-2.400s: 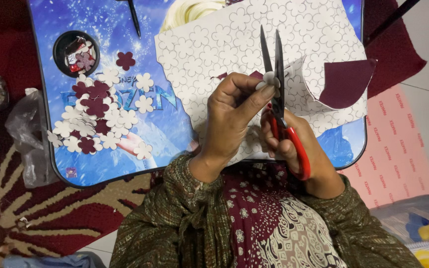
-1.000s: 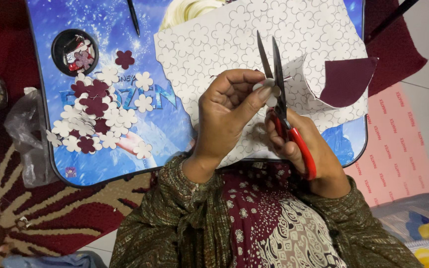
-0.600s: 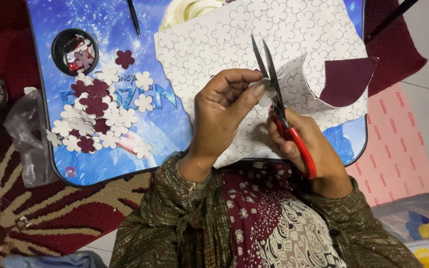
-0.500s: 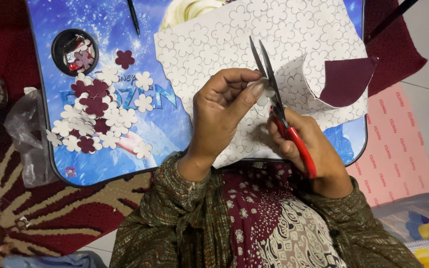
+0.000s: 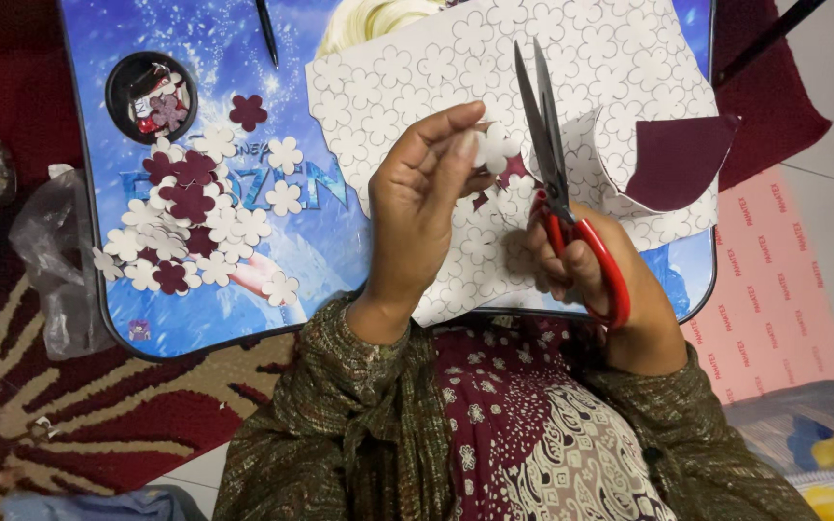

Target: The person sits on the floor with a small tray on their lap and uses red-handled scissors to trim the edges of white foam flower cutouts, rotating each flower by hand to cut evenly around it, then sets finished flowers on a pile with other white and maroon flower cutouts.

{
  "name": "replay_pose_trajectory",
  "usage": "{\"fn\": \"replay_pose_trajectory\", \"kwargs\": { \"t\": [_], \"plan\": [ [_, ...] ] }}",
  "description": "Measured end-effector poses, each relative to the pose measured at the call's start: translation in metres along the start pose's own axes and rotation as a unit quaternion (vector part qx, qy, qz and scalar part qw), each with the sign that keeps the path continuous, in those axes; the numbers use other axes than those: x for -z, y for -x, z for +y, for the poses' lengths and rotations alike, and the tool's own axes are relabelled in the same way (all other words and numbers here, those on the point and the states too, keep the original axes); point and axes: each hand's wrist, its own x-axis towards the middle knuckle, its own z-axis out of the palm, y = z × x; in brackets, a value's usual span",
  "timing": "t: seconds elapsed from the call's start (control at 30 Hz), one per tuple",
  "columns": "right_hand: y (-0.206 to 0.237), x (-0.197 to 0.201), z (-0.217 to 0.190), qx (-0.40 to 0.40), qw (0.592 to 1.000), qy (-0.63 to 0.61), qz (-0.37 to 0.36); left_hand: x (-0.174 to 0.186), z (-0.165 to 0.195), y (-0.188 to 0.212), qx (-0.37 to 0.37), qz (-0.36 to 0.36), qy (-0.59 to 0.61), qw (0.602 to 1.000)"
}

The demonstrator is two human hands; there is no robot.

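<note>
My left hand (image 5: pixel 421 198) pinches a small white cut-out flower (image 5: pixel 496 147) between thumb and fingertips, above a white sheet (image 5: pixel 417 68) printed with flower outlines. My right hand (image 5: pixel 581 270) grips red-handled scissors (image 5: pixel 544 116), blades nearly closed and pointing up, just right of the flower. The sheet's right part curls over and shows a maroon underside (image 5: pixel 678 159). The sheet lies on a blue lap tray (image 5: pixel 243 251).
A heap of white and maroon cut-out flowers (image 5: pixel 190 222) lies on the tray's left side, near a round black dish (image 5: pixel 152 96) and a dark pen (image 5: pixel 266 29). A clear plastic bag (image 5: pixel 55 260) sits left of the tray on a red patterned rug. A pink mat (image 5: pixel 774 289) lies to the right.
The scissors' blades have closed and swung upright. My left hand now lifts a cut-out flower free of the sheet, fingers raised and extended.
</note>
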Motion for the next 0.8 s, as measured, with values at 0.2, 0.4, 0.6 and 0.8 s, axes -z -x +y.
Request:
{"fn": "replay_pose_trajectory", "kwargs": {
  "t": [0.2, 0.4, 0.6, 0.8],
  "plan": [
    [-0.005, 0.004, 0.002, 0.005, 1.0, 0.011, -0.003, 0.0, 0.004, -0.001, 0.021, 0.01, 0.028, 0.999],
    [-0.003, -0.002, -0.006, 0.008, 1.0, 0.022, 0.014, -0.004, -0.003, -0.001, -0.017, -0.01, 0.042, 0.999],
    [-0.008, 0.0, -0.006, 0.008, 0.999, 0.039, 0.003, -0.003, -0.006, -0.004, 0.013, 0.019, 0.049, 0.999],
    [-0.003, 0.005, 0.002, 0.022, 0.999, 0.045, -0.019, -0.008, -0.011, -0.003, -0.026, 0.009, 0.088, 0.996]
  ]
}}
